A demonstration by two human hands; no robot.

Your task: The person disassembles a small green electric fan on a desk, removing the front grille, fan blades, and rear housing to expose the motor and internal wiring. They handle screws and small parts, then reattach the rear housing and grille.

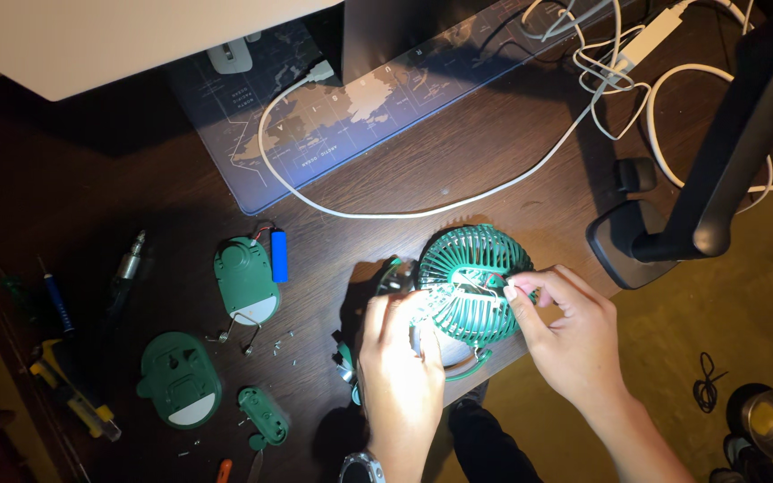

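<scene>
1. Head view, nearest stuff first: left hand point(397, 371) is curled shut around the near-left rim of the green fan grille point(474, 282), fingers wrapped and thumb on top, so it's doing the clamping. The grille sits right at the near edge of the dark wooden desk point(512, 179), half hanging off over the floor. If that hold loosens, I reckon the whole fan head tips off the edge.

2. Right hand point(558, 335) comes in from the right, fingertips pinched on something small at the grille's hub. Can't tell what the pinched bit is, it's washed out by the bright light. The grille lies just left of this hand, touching the fingertips. Those ribs look thin, so too much twist or pull could snap 1.

3. Left of the hands: tiny screws point(290, 344) lie scattered loose on the desk near the edge. A sleeve or wrist sweep could send them to the floor.

4. Further left: 2 green housing shells point(179, 380) and a base piece with a blue battery cell point(279, 256) on thin wires. Snagging those wires could tear them free.

5. Far side: a white cable point(378, 213) loops across the desk toward the fan, easy to catch when moving the grille.
</scene>
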